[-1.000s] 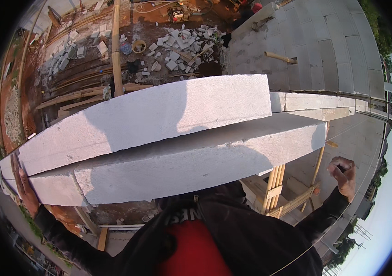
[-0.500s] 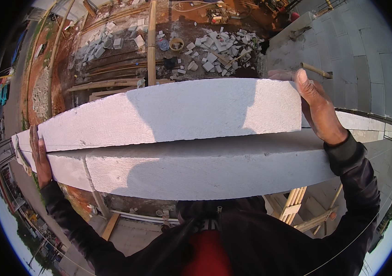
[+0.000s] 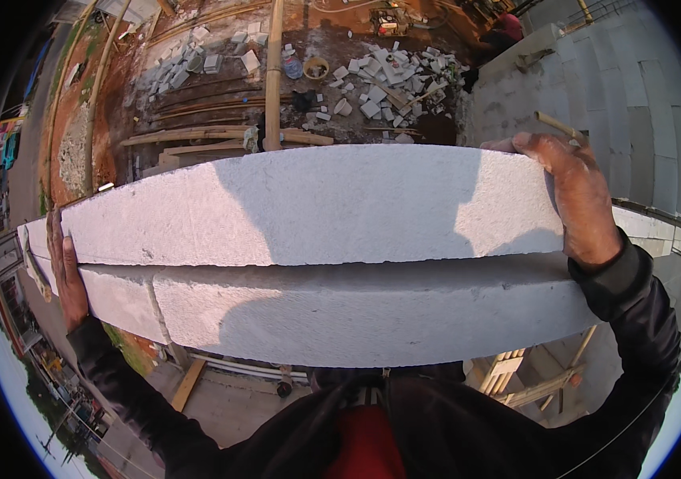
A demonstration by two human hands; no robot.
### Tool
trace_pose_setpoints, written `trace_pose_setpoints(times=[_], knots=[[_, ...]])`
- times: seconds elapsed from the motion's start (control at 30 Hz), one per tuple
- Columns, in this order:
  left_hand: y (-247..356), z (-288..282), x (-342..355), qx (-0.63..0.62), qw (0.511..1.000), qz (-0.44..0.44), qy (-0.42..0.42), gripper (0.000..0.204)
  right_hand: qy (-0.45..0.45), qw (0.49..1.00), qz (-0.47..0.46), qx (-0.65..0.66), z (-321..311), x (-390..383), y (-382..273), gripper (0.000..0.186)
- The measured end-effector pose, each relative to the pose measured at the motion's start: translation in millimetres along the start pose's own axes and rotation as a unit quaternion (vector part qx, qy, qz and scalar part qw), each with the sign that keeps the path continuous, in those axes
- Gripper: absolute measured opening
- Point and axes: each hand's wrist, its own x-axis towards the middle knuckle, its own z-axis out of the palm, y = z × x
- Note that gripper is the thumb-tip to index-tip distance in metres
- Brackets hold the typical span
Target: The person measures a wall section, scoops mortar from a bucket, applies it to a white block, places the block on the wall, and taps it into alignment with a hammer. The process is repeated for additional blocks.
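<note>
A long white aerated concrete block (image 3: 348,209) spans the middle, held at its two ends between my hands. My left hand (image 3: 69,275) presses flat against its left end, with the thumb towards the near face. Around the right end curls my right hand (image 3: 580,203), its fingers over the far top corner and partly hidden. Below the held block lies a course of similar blocks, with one long wall block (image 3: 380,323) nearest me and a vertical joint towards its left. A dark, narrow gap shows between the two; whether they touch behind it I cannot tell.
Broken block pieces (image 3: 388,76) lie heaped on the ground beyond the wall. An upright bamboo pole (image 3: 274,80) rises past the far side. A grey block wall (image 3: 612,104) stands at right, and a person in a red head covering (image 3: 508,28) is near it. Bamboo poles (image 3: 504,371) lie below right.
My right hand has brought the block's right end nearer to me, and the dark gap on that side has narrowed. My left hand stays at the left end.
</note>
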Motion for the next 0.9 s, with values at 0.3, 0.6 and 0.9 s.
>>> trace_pose_setpoints(times=[0.3,0.6,0.9], knots=[[0.6,0.7,1.6,0.015,1.000,0.002,-0.004,0.059,-0.020,0.994,0.028,0.101,4.1,-11.0,-6.3,0.055],[-7.1,3.9,4.0,0.004,1.000,-0.001,0.006,0.061,-0.031,0.998,-0.054,0.014,5.8,-21.6,3.8,0.024],[-27.4,2.1,3.8,0.028,0.999,0.027,-0.001,0.060,-0.049,0.984,0.038,0.165,6.0,-21.1,-4.7,0.023]])
